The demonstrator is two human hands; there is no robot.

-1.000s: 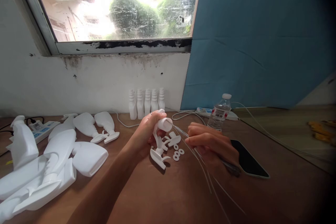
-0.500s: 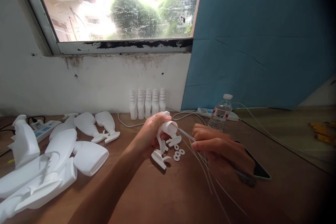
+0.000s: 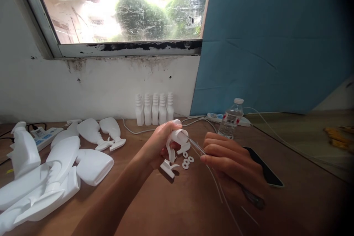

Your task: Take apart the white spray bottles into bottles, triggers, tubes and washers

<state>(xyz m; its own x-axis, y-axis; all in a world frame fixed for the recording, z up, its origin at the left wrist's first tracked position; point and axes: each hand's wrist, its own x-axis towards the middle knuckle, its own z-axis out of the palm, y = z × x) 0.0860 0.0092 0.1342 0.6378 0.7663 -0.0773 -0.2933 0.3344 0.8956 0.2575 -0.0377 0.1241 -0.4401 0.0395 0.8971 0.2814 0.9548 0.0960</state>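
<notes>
My left hand (image 3: 163,136) is closed around a white trigger spray head (image 3: 178,136), its screw collar facing right. My right hand (image 3: 229,158) grips slim metal tweezers (image 3: 197,145), whose tips reach the collar's opening; how far inside they go is hidden. The rounded back end of the tweezers sticks out below that hand. Under the spray head lie a loose white trigger part (image 3: 168,169) and several flat white washers (image 3: 186,164). Thin clear tubes (image 3: 217,184) run along the tabletop beneath my right hand.
White spray bottles (image 3: 95,166) are heaped on the left beside a power strip (image 3: 48,138). Several small white bottles (image 3: 155,110) stand against the wall. A water bottle (image 3: 231,120) and a dark phone (image 3: 264,167) are on the right. A white cable (image 3: 135,131) crosses the back.
My right hand has shifted slightly, and the tweezers stay at the collar. The spray head has turned a little in my left hand. The whole view has drifted slightly.
</notes>
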